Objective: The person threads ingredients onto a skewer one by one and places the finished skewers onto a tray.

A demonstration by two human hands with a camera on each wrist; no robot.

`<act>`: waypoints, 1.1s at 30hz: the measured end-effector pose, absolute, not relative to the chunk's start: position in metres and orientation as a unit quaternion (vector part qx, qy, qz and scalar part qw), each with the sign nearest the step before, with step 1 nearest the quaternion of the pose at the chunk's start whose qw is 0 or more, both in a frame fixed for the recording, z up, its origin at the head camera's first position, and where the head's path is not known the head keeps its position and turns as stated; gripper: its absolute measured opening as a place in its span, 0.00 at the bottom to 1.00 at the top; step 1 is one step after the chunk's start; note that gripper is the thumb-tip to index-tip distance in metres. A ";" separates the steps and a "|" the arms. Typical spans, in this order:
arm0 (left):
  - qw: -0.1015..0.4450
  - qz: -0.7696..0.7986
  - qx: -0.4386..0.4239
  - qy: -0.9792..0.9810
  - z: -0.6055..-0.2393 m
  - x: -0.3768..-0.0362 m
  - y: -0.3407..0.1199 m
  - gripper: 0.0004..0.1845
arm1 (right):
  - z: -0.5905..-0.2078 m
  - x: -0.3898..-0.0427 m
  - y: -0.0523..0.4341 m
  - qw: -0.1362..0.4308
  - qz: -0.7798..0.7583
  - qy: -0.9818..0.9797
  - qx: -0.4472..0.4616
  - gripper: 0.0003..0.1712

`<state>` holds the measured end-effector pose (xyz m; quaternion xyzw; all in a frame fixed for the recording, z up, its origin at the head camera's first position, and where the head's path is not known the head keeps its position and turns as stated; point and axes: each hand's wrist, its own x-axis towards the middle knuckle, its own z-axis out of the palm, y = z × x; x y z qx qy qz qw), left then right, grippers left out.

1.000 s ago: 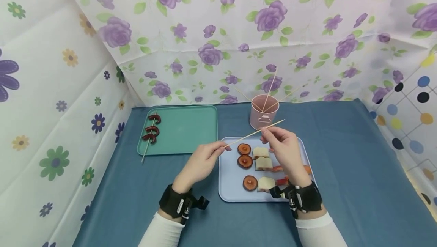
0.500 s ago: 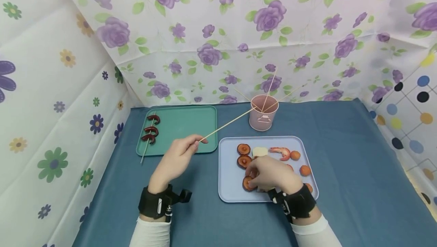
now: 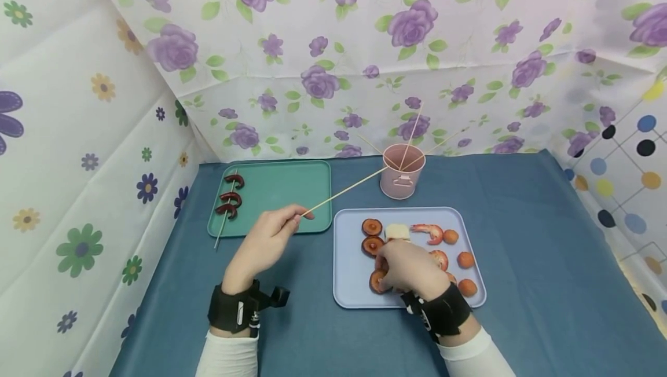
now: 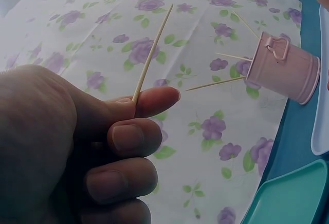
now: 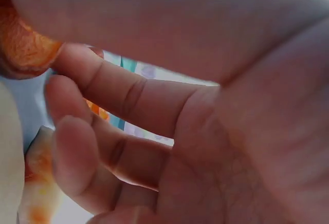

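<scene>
The left hand (image 3: pixel 266 244) pinches a bare skewer (image 3: pixel 344 192) between thumb and forefinger, the other fingers curled beneath; the stick slants up and right, its tip near the pink cup (image 3: pixel 402 172). The right hand (image 3: pixel 409 267) lies on the blue tray (image 3: pixel 348 284), thumb and fingers closed on the nearest mushroom cap (image 3: pixel 376 280), as the right wrist view shows an orange-brown piece pressed at the fingertips.

Two more caps (image 3: pixel 372 227) sit behind it on the tray's left side, with a pale cube (image 3: pixel 397 231), shrimp (image 3: pixel 427 231) and small orange balls (image 3: pixel 465 259) crowded just right of the hand. The cup stands just behind the tray with more sticks fanning out. The green tray (image 3: pixel 292 191) lies left of it, its near right corner under the held skewer; a loaded skewer (image 3: pixel 229 203) rests along its left edge.

Flowered sheets wall in the left, back and right. Bare blue cloth (image 3: pixel 537 238) spreads right of the blue tray and in front of both hands.
</scene>
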<state>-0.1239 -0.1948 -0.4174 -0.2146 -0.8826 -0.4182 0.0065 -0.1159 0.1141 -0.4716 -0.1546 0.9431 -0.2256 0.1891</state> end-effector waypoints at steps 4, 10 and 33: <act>0.004 -0.418 -0.210 -0.884 -0.417 -0.124 -0.195 0.15 | -0.473 -0.115 0.114 0.190 -0.222 0.940 -0.176 0.18; 0.001 -0.417 -0.209 -0.885 -0.417 -0.125 -0.196 0.15 | -0.473 -0.119 0.118 0.210 -0.252 0.924 -0.198 0.17; 0.006 -0.393 -0.240 -0.888 -0.408 -0.113 -0.189 0.14 | -0.444 -0.150 0.175 0.129 -0.696 0.700 -0.099 0.27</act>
